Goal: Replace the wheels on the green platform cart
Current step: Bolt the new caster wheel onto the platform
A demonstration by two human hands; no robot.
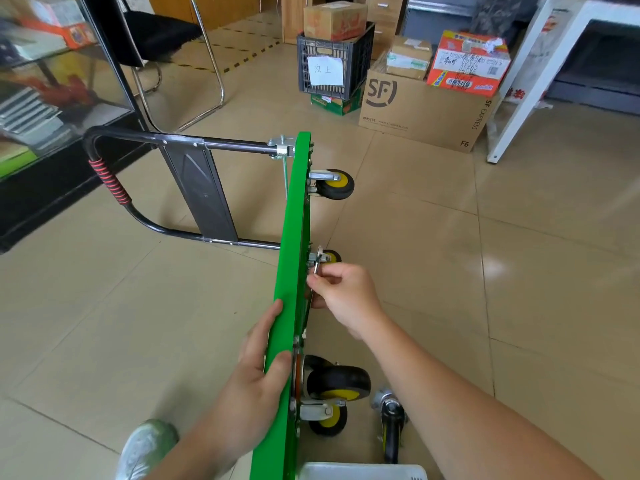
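Right, the green platform cart (pixel 291 237) stands on its long edge on the tiled floor (pixel 485 271), running from 6 o'clock up through the centre towards 12. Its black handle (pixel 110 181), with a red-striped grip, sticks out flat towards 9 o'clock.

The left hand (pixel 259 372) is at 6 o'clock, its fingers (pixel 277 313) curled over the deck's upper edge and gripping it. The right hand (pixel 346 296), just right of centre, has its fingers (pixel 320 278) closed in a pinch on a small metal wrench (pixel 317 263). The wrench is set against the mount of the middle caster (pixel 330 256) on the cart's underside. How the wrench head sits on the fitting cannot be made out.

On that same underside, the top caster (pixel 334 183) shows a yellow hub up at 12 o'clock. Down at 5 o'clock a big black wheel (pixel 339 382) sits just above a lower caster (pixel 327 419). Beside them, a loose caster (pixel 391 424) lies on the floor, apart from the cart. A white tray (pixel 363 472) peeks in at the bottom edge, and a shoe (pixel 149 445) shows at 7 o'clock.

Further back, an SF box (pixel 422 112) sits at 1 o'clock, a black crate (pixel 332 60) at 12 and a chair (pixel 162 36) at 11.
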